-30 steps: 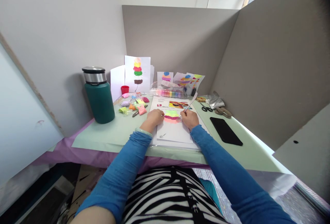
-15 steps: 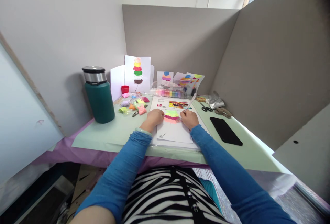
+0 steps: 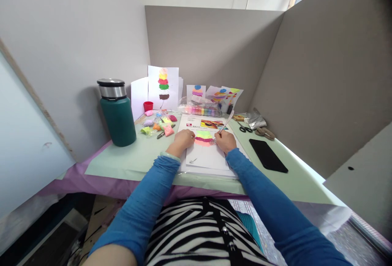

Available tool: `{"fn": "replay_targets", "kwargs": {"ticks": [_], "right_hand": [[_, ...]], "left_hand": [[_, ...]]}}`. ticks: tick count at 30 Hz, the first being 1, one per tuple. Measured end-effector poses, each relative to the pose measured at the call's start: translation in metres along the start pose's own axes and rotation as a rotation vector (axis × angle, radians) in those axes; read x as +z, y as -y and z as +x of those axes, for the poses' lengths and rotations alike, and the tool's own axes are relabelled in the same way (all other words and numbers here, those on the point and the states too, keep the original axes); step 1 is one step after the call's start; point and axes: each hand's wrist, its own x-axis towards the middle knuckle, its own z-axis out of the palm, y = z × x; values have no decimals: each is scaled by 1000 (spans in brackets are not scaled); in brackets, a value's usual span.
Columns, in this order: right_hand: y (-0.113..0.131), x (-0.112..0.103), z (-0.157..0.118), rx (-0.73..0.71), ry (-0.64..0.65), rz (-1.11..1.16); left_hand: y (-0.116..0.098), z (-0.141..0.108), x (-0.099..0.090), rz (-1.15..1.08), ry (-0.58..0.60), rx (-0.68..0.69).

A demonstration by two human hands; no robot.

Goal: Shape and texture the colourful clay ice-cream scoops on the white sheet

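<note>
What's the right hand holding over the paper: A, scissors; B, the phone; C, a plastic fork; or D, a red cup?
C: the right hand grips a plastic fork, its tines at the edge of the coloured patch on the paper; the scissors, phone and red cup lie apart on the table.

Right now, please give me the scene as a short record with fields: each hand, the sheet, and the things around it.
left hand: rests closed on the sheet's left edge
right hand: holds a fork, tines at the coloured patch
sheet: white, lies flat on the green mat
left of sheet: green flask, small clay pieces
right of sheet: black phone, scissors
</note>
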Motion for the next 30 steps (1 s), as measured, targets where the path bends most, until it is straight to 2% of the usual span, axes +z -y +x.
{"fn": "replay_targets", "kwargs": {"ticks": [30], "right_hand": [[0, 0, 0, -9, -1, 4]], "left_hand": [[0, -1, 0, 4, 1, 3]]}}
